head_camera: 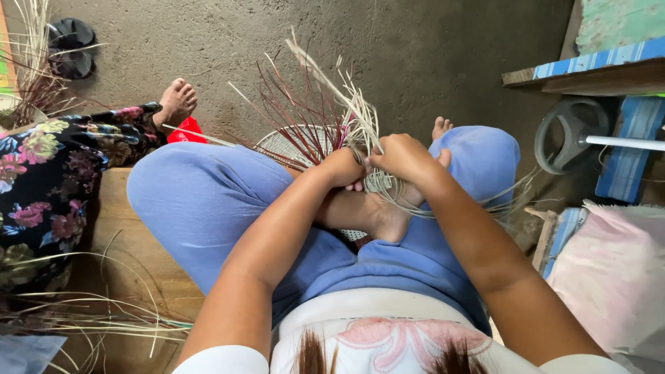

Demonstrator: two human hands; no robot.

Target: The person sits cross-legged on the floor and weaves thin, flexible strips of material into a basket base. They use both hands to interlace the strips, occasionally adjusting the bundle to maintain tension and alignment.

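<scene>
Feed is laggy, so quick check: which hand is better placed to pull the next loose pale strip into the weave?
Probably the right hand: it closes over the pale woven strips where the loose ends fan out; the left hand sits lower, bracing.

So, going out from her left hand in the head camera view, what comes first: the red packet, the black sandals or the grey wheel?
From the left hand:
1. Red packet, on the floor to its left.
2. Grey wheel, off to the right.
3. Black sandals, top-left corner.

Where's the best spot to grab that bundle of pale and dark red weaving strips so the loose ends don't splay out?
Probably low at the gathered neck of the strip bundle, where the left hand and right hand meet. There the strips converge; above, they fan out toward the floor. Come from either side, fingers wrapping around the neck.
</scene>
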